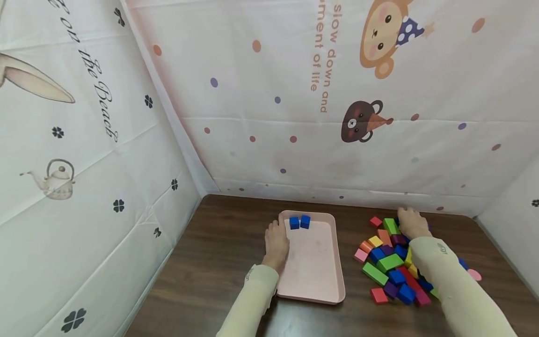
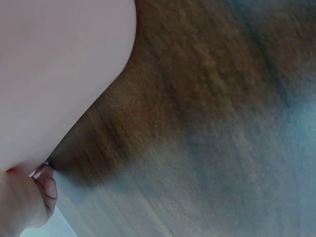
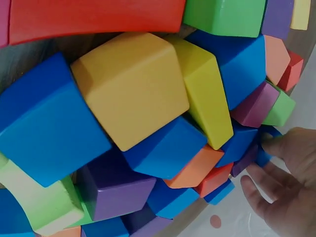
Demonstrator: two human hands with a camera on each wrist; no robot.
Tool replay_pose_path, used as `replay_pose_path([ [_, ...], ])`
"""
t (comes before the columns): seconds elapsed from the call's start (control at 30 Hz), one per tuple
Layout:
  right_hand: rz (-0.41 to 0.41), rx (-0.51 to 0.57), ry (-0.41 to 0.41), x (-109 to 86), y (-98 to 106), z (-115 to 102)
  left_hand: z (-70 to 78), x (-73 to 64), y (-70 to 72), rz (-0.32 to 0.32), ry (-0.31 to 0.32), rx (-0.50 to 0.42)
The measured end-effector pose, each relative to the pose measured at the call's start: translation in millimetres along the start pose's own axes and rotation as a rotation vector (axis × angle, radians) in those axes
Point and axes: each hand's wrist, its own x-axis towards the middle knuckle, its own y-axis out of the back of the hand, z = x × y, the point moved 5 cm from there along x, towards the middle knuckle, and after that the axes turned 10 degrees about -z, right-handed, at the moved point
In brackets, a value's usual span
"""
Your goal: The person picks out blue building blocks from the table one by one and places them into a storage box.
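My left hand (image 1: pixel 276 241) grips the left rim of a pale pink tray (image 1: pixel 313 262). In the left wrist view, its fingers (image 2: pixel 47 190) curl at the tray's edge. Two blue blocks (image 1: pixel 294 222) sit inside at the tray's far end. My right hand (image 1: pixel 412 222) is at the far side of a heap of coloured blocks (image 1: pixel 389 262). Seen from the right wrist, its thumb and index finger lie on either side of a small blue block (image 3: pixel 264 157), beside a purple block (image 3: pixel 245 160). From the head, the right hand hides that block.
The heap holds red, green, yellow, orange, purple and blue blocks, pressed together. A red block (image 1: pixel 379 296) lies at its near edge, a pink disc (image 1: pixel 474 274) to its right. Printed cloth walls (image 1: pixel 252 154) rise behind and left of the brown wooden table (image 1: pixel 202 262).
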Motion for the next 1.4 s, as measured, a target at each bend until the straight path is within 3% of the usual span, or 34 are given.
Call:
replay_pose_path([
  [0.2,0.088,0.031,-0.01,5.6,22,-12,-1.8,-0.7,-1.4,-0.005,-0.004,-0.01],
  [0.33,0.145,0.091,0.019,12.1,44,-33,-1.7,0.7,-3.1,-0.005,-0.008,0.004],
  [0.67,0.157,0.136,0.162,36.3,70,-119,-1.3,3.8,-6.0,-0.026,-0.002,0.036],
  [0.87,0.224,0.106,0.314,40.4,77,-173,-1.5,4.2,-2.9,0.007,-0.01,0.04],
  [0.97,0.216,0.1,0.383,37.3,77,-195,-1.4,5.4,-2.3,0.017,-0.019,0.033],
  [1.07,0.144,0.098,0.419,32.9,70,-212,-1.6,5.7,-4.2,-0.006,-0.021,0.041],
  [1.4,-0.001,0.006,0.463,28.9,29,-246,-3.0,4.1,-3.0,0.007,-0.014,0.02],
])
